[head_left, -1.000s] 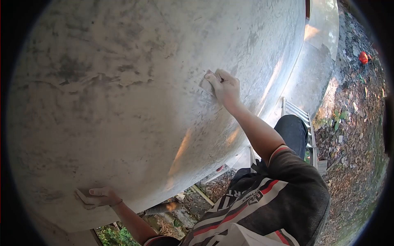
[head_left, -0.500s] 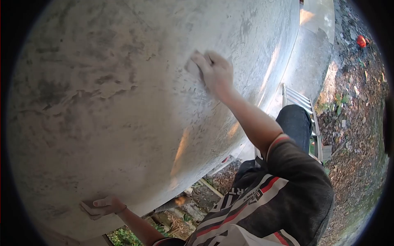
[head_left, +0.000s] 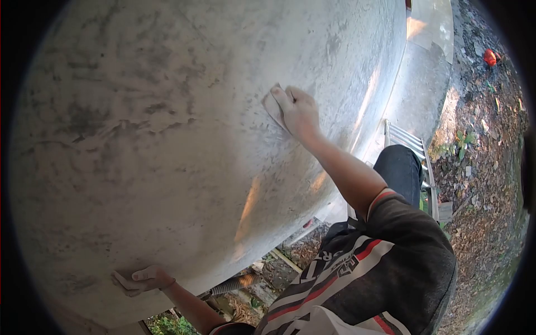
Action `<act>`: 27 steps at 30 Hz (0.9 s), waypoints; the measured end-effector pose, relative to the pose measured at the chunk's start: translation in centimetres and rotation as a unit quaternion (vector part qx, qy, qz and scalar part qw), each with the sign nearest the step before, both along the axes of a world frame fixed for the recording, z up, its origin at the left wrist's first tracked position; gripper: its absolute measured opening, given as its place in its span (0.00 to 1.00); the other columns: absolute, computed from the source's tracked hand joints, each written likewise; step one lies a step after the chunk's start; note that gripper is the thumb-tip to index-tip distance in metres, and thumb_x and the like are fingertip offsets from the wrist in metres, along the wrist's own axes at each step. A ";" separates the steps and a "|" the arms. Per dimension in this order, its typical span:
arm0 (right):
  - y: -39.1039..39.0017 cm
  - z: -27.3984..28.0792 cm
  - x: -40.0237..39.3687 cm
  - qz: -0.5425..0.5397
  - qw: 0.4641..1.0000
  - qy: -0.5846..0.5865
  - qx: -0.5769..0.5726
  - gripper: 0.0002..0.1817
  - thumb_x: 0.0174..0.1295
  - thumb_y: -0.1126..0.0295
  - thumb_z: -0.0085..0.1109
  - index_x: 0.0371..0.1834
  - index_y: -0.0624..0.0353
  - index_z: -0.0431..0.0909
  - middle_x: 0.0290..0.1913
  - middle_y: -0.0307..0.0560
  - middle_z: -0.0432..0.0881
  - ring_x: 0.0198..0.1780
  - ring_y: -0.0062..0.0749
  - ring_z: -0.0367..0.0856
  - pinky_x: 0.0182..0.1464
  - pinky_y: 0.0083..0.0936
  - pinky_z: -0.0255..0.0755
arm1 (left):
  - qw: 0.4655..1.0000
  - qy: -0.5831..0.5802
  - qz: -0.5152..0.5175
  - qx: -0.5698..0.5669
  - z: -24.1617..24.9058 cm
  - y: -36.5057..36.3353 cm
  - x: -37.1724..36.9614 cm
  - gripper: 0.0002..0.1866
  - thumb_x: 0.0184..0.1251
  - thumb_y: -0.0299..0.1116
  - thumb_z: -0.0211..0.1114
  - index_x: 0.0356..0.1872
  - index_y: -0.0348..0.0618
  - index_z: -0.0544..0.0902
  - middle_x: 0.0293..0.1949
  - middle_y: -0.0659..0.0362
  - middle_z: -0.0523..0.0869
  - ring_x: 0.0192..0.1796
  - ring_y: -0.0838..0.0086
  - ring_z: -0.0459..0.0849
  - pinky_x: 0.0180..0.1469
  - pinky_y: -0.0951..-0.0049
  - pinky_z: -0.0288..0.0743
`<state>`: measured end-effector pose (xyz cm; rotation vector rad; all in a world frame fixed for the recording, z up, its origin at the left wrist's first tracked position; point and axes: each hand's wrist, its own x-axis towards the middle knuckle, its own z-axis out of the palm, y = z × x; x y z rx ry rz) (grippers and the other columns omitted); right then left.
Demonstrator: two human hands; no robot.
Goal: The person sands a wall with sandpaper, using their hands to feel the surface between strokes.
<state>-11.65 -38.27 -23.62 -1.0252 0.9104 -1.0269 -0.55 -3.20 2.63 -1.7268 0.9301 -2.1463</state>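
Note:
A large grey plastered wall [head_left: 167, 184] with dark patches and rough marks fills most of the view. My right hand [head_left: 301, 114] is closed around a thin, flat, pale piece that looks like dusty folded sandpaper [head_left: 273, 110], pressed against the wall. Pale dust coats these fingers. Lower left, my left hand [head_left: 146, 280] rests on the wall with its fingers stretched out and the thumb apart. I see nothing held in it.
A metal ladder [head_left: 406, 137] stands beside my bent knee [head_left: 399, 170]. The ground [head_left: 480, 184] at right is covered in leaves and debris, with a red object [head_left: 489, 57] on it. A ribbed hose [head_left: 234, 283] lies below the wall's edge.
My right hand has moved slightly down and right on the wall with the sandpaper, and is less blurred now. My left hand stays on the wall, almost in place.

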 end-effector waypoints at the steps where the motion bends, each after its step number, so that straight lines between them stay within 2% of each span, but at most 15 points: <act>1: 0.1 0.1 0.2 0.004 1.000 0.001 0.009 0.26 0.59 0.53 0.60 0.15 0.63 0.67 0.15 0.50 0.65 0.20 0.35 0.63 0.27 0.32 0.61 | 1.000 -0.003 -0.001 0.000 0.1 -0.1 0.1 0.29 0.76 0.50 0.31 0.57 0.37 0.72 0.54 0.51 0.76 0.59 0.57 0.70 0.58 0.56 0.61; 4: -1.4 1.3 -0.3 -0.004 0.998 0.000 0.062 0.26 0.60 0.53 0.59 0.15 0.63 0.67 0.16 0.51 0.66 0.21 0.38 0.64 0.29 0.34 0.62 | 1.000 -0.001 -0.001 0.007 0.1 -0.2 0.1 0.29 0.76 0.50 0.31 0.57 0.37 0.72 0.54 0.50 0.76 0.59 0.57 0.70 0.58 0.56 0.62; 7: -3.7 2.0 0.4 -0.090 0.995 0.008 0.052 0.28 0.61 0.51 0.57 0.14 0.64 0.68 0.14 0.44 0.66 0.20 0.25 0.63 0.27 0.28 0.61 | 1.000 -0.002 0.008 0.006 0.1 -0.1 -0.3 0.29 0.76 0.49 0.31 0.56 0.37 0.73 0.53 0.50 0.77 0.59 0.57 0.71 0.57 0.56 0.62; 8: -3.2 1.2 1.1 -0.105 0.994 0.004 0.041 0.27 0.59 0.49 0.58 0.16 0.63 0.68 0.16 0.54 0.68 0.22 0.44 0.65 0.31 0.36 0.62 | 1.000 -0.004 0.007 0.006 0.0 -0.2 -0.2 0.29 0.76 0.49 0.31 0.56 0.37 0.73 0.53 0.50 0.77 0.59 0.57 0.71 0.57 0.55 0.62; 12: -0.7 0.2 0.7 -0.024 0.998 0.043 0.035 0.27 0.60 0.49 0.56 0.16 0.63 0.68 0.18 0.55 0.69 0.24 0.47 0.66 0.31 0.37 0.62 | 0.999 0.014 0.027 0.018 -0.1 -0.2 -0.5 0.27 0.76 0.44 0.30 0.58 0.33 0.70 0.58 0.47 0.71 0.61 0.60 0.66 0.60 0.59 0.61; 15: -4.5 1.2 1.2 -0.113 0.993 0.046 0.005 0.27 0.59 0.48 0.58 0.17 0.63 0.69 0.19 0.55 0.69 0.24 0.46 0.67 0.32 0.37 0.62 | 0.999 0.014 0.017 0.028 0.1 -0.3 -0.5 0.27 0.76 0.44 0.30 0.58 0.33 0.70 0.57 0.47 0.71 0.61 0.59 0.66 0.61 0.59 0.60; 18: -4.0 1.6 0.7 -0.119 0.992 0.032 0.012 0.25 0.60 0.55 0.61 0.15 0.63 0.67 0.15 0.44 0.62 0.23 0.24 0.60 0.29 0.27 0.60 | 0.999 0.017 0.035 0.026 0.0 -0.2 -0.6 0.27 0.76 0.44 0.30 0.58 0.32 0.70 0.57 0.46 0.69 0.62 0.58 0.65 0.62 0.59 0.60; 21: -0.6 -0.1 1.0 -0.061 0.998 0.021 0.017 0.26 0.60 0.52 0.60 0.16 0.63 0.68 0.15 0.45 0.65 0.22 0.23 0.63 0.29 0.26 0.62 | 0.999 0.010 0.028 0.032 0.1 -0.1 -0.4 0.27 0.76 0.44 0.30 0.58 0.32 0.70 0.57 0.47 0.69 0.62 0.58 0.65 0.62 0.58 0.60; 22: -1.2 -0.5 0.7 -0.067 0.997 0.017 -0.022 0.26 0.60 0.52 0.59 0.16 0.63 0.69 0.15 0.45 0.66 0.21 0.23 0.62 0.28 0.25 0.62 | 0.999 0.001 0.020 0.028 0.1 0.1 -0.3 0.27 0.76 0.44 0.31 0.58 0.34 0.71 0.57 0.48 0.71 0.61 0.59 0.67 0.61 0.57 0.60; 24: -4.2 -0.1 0.5 -0.065 0.998 0.006 -0.017 0.25 0.60 0.53 0.60 0.16 0.63 0.68 0.15 0.43 0.65 0.21 0.22 0.62 0.27 0.24 0.62 | 0.999 -0.020 0.001 0.028 0.3 0.3 0.3 0.26 0.76 0.46 0.33 0.57 0.38 0.73 0.56 0.52 0.76 0.59 0.59 0.71 0.59 0.55 0.59; 25: -5.7 0.4 0.2 -0.063 0.998 0.002 -0.010 0.25 0.60 0.54 0.61 0.16 0.62 0.68 0.14 0.42 0.64 0.21 0.21 0.61 0.27 0.24 0.61 | 1.000 -0.019 0.000 0.024 0.3 0.0 0.4 0.26 0.76 0.46 0.33 0.57 0.39 0.72 0.56 0.52 0.76 0.59 0.59 0.71 0.59 0.55 0.59; 26: -6.9 0.7 -0.2 -0.092 0.994 0.028 -0.054 0.24 0.61 0.54 0.61 0.16 0.61 0.69 0.14 0.38 0.66 0.20 0.19 0.62 0.25 0.22 0.61 | 1.000 -0.017 0.002 0.021 0.2 -0.1 0.1 0.26 0.76 0.46 0.33 0.57 0.39 0.72 0.56 0.52 0.76 0.59 0.59 0.71 0.59 0.55 0.59; 27: -6.3 0.5 0.0 -0.089 0.995 0.015 -0.035 0.25 0.60 0.53 0.61 0.15 0.61 0.69 0.14 0.38 0.66 0.20 0.19 0.62 0.24 0.22 0.61 | 1.000 -0.014 0.005 0.017 0.1 -0.1 -0.1 0.26 0.76 0.46 0.33 0.58 0.39 0.72 0.56 0.52 0.76 0.59 0.59 0.71 0.59 0.55 0.59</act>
